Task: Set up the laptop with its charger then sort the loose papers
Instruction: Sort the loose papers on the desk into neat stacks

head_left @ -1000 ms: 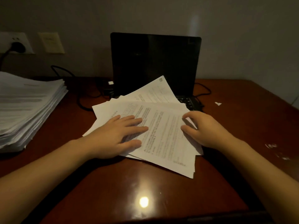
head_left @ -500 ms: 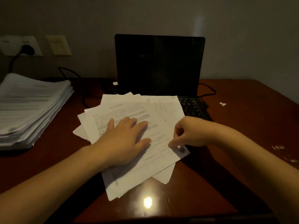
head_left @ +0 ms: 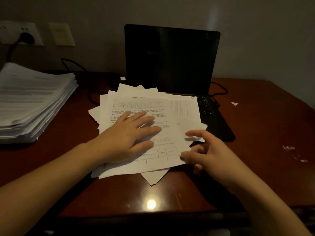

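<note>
Left hand [head_left: 126, 138] presses flat, fingers straight, on the loose papers [head_left: 144, 106] mid-tabletop [head_left: 255, 116] — right hand [head_left: 214, 154] at their right edge, whether pinching I cannot tell.

A white scrap [head_left: 234, 103] lies on the reddish desk [head_left: 272, 126]; a beige plate [head_left: 61, 34] is wall-mounted.

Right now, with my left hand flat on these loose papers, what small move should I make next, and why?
Probably square the loose papers: push their right edge inward with your right hand against the flat left hand. They lie fanned, corners jutting at different angles, some overlapping the laptop.
</note>
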The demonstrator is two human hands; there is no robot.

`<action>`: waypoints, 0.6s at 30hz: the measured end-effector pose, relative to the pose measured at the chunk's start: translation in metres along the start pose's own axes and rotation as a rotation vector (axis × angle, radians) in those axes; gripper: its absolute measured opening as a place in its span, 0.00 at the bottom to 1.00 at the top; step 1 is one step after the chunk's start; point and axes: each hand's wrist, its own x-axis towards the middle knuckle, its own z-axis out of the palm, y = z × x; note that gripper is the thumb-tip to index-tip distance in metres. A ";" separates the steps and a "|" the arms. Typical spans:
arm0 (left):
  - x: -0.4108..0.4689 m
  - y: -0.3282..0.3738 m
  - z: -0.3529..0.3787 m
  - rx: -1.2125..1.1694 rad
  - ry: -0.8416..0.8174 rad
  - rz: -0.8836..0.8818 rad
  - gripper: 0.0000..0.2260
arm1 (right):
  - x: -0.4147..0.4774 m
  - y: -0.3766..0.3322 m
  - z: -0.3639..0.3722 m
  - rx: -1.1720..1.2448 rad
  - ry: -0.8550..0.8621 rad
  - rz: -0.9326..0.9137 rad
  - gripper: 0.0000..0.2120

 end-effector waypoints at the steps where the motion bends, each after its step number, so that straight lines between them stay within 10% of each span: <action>1: -0.002 0.007 -0.001 -0.013 0.054 0.006 0.24 | 0.001 -0.001 0.000 0.020 -0.012 0.001 0.24; 10: -0.025 0.047 0.006 -0.271 -0.038 -0.007 0.36 | 0.006 -0.004 0.014 0.253 -0.094 0.031 0.36; 18: -0.033 0.040 0.003 -0.759 0.209 -0.078 0.22 | 0.005 0.002 0.027 0.143 0.023 -0.043 0.36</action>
